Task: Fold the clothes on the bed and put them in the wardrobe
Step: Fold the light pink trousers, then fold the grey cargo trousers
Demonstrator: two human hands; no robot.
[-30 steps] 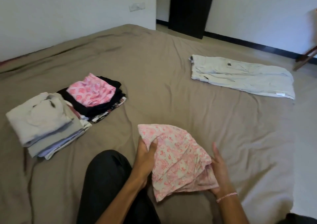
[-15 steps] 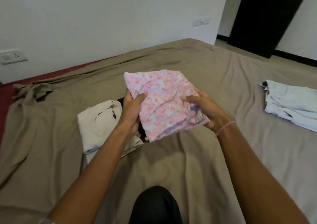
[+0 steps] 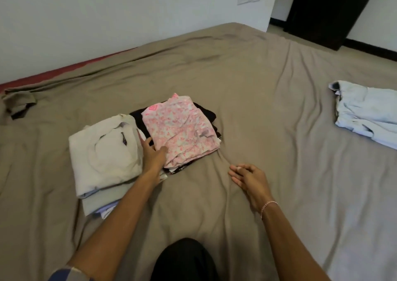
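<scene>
The folded pink floral garment point(image 3: 182, 130), soft and creased, lies squarely on top of a stack of black clothes point(image 3: 209, 114) at mid-left on the wrinkled brown bed sheet point(image 3: 247, 83). The left hand point(image 3: 153, 154) touches its near-left edge with flat, straight fingers and grasps nothing. The right hand point(image 3: 249, 179) hovers relaxed and empty. A cream folded stack point(image 3: 105, 151) sits just left, and pale rumpled trousers point(image 3: 365, 113) lie far right.

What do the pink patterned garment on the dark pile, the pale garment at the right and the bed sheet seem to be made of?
Pink patterned garment: thin printed cloth, likely cotton, matte; it creases softly.
Pale garment: heavier cloth, perhaps twill, matte; thick folds and seams show.
Bed sheet: smooth brown fabric, matte, long shallow wrinkles; fibre unclear.
</scene>
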